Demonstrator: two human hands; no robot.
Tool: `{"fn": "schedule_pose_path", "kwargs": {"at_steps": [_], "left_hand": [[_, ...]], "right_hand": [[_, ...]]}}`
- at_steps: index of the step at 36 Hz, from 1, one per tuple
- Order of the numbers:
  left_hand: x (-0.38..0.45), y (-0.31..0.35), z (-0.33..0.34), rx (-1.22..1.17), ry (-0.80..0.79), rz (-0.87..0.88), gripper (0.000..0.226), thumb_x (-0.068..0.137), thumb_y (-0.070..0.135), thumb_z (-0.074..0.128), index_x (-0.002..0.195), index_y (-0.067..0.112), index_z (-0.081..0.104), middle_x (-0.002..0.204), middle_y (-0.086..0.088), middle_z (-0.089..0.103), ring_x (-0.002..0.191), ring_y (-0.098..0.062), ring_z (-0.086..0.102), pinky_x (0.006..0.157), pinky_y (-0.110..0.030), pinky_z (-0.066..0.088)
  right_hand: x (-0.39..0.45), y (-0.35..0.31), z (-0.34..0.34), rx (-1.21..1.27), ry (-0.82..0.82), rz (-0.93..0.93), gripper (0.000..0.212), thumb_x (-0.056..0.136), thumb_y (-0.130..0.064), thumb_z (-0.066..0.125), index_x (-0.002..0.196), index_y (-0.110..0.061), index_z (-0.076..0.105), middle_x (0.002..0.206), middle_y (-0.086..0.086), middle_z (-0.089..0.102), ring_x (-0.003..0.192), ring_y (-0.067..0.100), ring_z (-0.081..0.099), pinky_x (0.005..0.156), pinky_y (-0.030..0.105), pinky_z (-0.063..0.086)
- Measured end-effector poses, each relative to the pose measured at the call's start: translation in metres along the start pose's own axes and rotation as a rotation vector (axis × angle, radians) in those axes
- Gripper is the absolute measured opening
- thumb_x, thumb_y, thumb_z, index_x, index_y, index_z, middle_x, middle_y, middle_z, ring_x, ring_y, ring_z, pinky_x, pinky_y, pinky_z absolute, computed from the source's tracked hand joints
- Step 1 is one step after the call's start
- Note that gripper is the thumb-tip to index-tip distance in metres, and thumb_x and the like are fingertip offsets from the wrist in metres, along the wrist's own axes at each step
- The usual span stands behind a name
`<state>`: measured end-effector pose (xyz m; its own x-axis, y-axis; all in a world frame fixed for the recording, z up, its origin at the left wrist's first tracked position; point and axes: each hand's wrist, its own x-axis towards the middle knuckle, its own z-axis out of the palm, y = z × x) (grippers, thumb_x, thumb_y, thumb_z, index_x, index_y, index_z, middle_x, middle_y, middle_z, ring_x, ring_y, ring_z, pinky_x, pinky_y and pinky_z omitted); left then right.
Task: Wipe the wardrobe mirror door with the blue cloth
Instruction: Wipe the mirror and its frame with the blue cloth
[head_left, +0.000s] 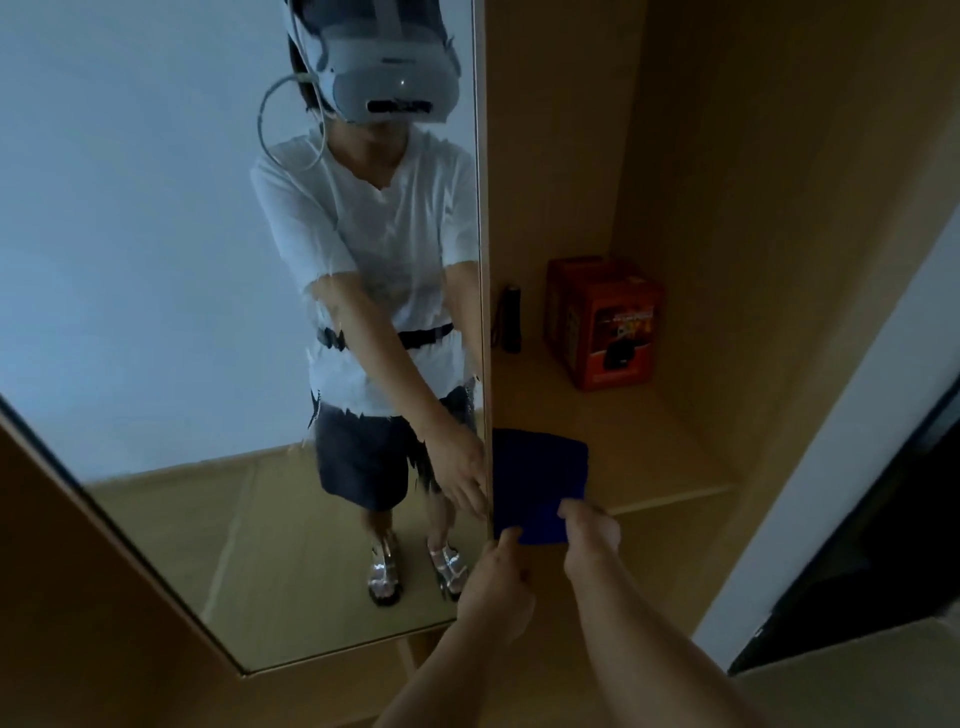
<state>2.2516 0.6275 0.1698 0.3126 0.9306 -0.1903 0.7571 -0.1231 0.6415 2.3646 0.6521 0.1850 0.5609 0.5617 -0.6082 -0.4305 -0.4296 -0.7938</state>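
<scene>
**Blue cloth held at the shelf's front edge, beside the mirror door**

Your blue cloth lies spread over the front edge of the wardrobe shelf, at its left end, with its left side right up against the edge of the mirror door. Part of it hangs past the shelf's front edge toward you.

Your right hand has its grip closed on the cloth's near right corner, fingers curled over the fabric. Your left hand pinches the near left corner, thumb and fingers meeting on the cloth just beside the door's edge. Both forearms reach in from the bottom of the view, side by side.

The mirror door stands open at the left, its wooden frame running down to the lower left. It reflects you standing in a white shirt, dark shorts and sandals, wearing a headset, one arm stretched toward the cloth.

Farther back on the shelf, near its rear right corner, sits a red cardboard box. A small black flashlight stands upright just left of it, near the rear left corner.
</scene>
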Motion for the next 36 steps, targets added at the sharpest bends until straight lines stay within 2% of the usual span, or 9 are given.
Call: {"fn": "schedule_pose_path", "kwargs": {"at_steps": [4, 9, 13, 18, 21, 25, 31, 33, 36], "left_hand": [[-0.004, 0.008, -0.002, 0.015, 0.096, 0.011, 0.05, 0.093, 0.01, 0.04, 0.141, 0.023, 0.032, 0.133, -0.004, 0.045, 0.108, -0.019, 0.054, 0.079, -0.03, 0.049], [-0.014, 0.026, -0.008, 0.043, 0.194, 0.019, 0.038, 0.097, 0.022, 0.038, 0.135, 0.026, 0.043, 0.129, -0.002, 0.042, 0.102, -0.018, 0.054, 0.068, -0.025, 0.04], [-0.028, 0.039, -0.014, 0.068, 0.145, 0.047, 0.028, 0.099, 0.029, 0.036, 0.12, 0.027, 0.055, 0.119, -0.001, 0.042, 0.099, -0.019, 0.051, 0.071, -0.028, 0.04], [-0.046, 0.043, -0.014, 0.018, 0.125, 0.109, 0.032, 0.099, 0.03, 0.032, 0.12, 0.021, 0.055, 0.116, -0.003, 0.044, 0.105, -0.021, 0.047, 0.079, -0.031, 0.039], [-0.053, 0.039, -0.011, -0.055, 0.091, 0.118, 0.034, 0.101, 0.03, 0.03, 0.121, 0.015, 0.053, 0.122, -0.007, 0.051, 0.107, -0.021, 0.049, 0.086, -0.033, 0.042], [-0.069, 0.033, -0.009, -0.287, -0.032, -0.028, 0.047, 0.101, 0.04, 0.026, 0.133, 0.011, 0.045, 0.133, -0.013, 0.051, 0.119, -0.027, 0.05, 0.094, -0.033, 0.039], [-0.101, 0.009, -0.026, -0.741, -0.088, -0.505, 0.087, 0.087, 0.07, 0.025, 0.142, 0.002, 0.034, 0.135, -0.022, 0.049, 0.12, -0.037, 0.05, 0.101, -0.046, 0.04], [-0.113, -0.004, -0.037, -0.971, -0.145, -0.582, 0.094, 0.082, 0.076, 0.03, 0.133, -0.001, 0.045, 0.124, -0.025, 0.057, 0.111, -0.038, 0.057, 0.091, -0.046, 0.047], [-0.135, -0.021, -0.061, -1.206, -0.211, -0.607, 0.092, 0.074, 0.079, 0.042, 0.11, -0.003, 0.061, 0.096, -0.023, 0.069, 0.089, -0.032, 0.065, 0.068, -0.036, 0.051]], "right_hand": [[-0.011, -0.001, -0.012, 0.266, -0.061, 0.004, 0.015, 0.083, -0.002, 0.054, 0.094, -0.011, 0.052, 0.087, 0.009, 0.055, 0.088, 0.032, 0.054, 0.079, 0.042, 0.044], [-0.033, -0.013, -0.024, 0.435, -0.075, -0.012, 0.018, 0.079, -0.001, 0.047, 0.095, -0.007, 0.051, 0.085, 0.009, 0.054, 0.086, 0.031, 0.052, 0.076, 0.04, 0.044], [-0.046, -0.02, -0.05, 0.406, -0.02, -0.086, 0.036, 0.079, -0.007, 0.047, 0.115, -0.007, 0.049, 0.093, 0.009, 0.055, 0.088, 0.028, 0.051, 0.075, 0.04, 0.041], [-0.064, -0.017, -0.084, 0.306, -0.06, -0.147, 0.049, 0.08, -0.008, 0.046, 0.129, -0.008, 0.044, 0.118, 0.016, 0.052, 0.102, 0.032, 0.051, 0.08, 0.044, 0.042], [-0.083, -0.015, -0.095, 0.262, -0.099, -0.113, 0.045, 0.076, -0.002, 0.043, 0.121, -0.005, 0.047, 0.103, 0.014, 0.055, 0.091, 0.029, 0.055, 0.068, 0.039, 0.045], [-0.112, -0.005, -0.096, 0.087, -0.224, -0.111, 0.027, 0.076, 0.001, 0.041, 0.101, -0.001, 0.052, 0.088, 0.012, 0.057, 0.077, 0.025, 0.056, 0.057, 0.033, 0.044], [-0.154, 0.026, -0.08, 0.025, -0.347, -0.016, 0.016, 0.077, 0.002, 0.041, 0.08, -0.001, 0.056, 0.07, 0.011, 0.065, 0.071, 0.026, 0.058, 0.041, 0.024, 0.048], [-0.167, 0.038, -0.072, 0.121, -0.415, 0.022, 0.025, 0.073, 0.004, 0.04, 0.089, 0.001, 0.06, 0.068, 0.013, 0.071, 0.078, 0.029, 0.064, 0.047, 0.026, 0.052], [-0.184, 0.053, -0.059, 0.248, -0.53, 0.046, 0.055, 0.06, 0.003, 0.05, 0.114, 0.001, 0.057, 0.101, 0.021, 0.07, 0.096, 0.034, 0.066, 0.073, 0.039, 0.056]]}}
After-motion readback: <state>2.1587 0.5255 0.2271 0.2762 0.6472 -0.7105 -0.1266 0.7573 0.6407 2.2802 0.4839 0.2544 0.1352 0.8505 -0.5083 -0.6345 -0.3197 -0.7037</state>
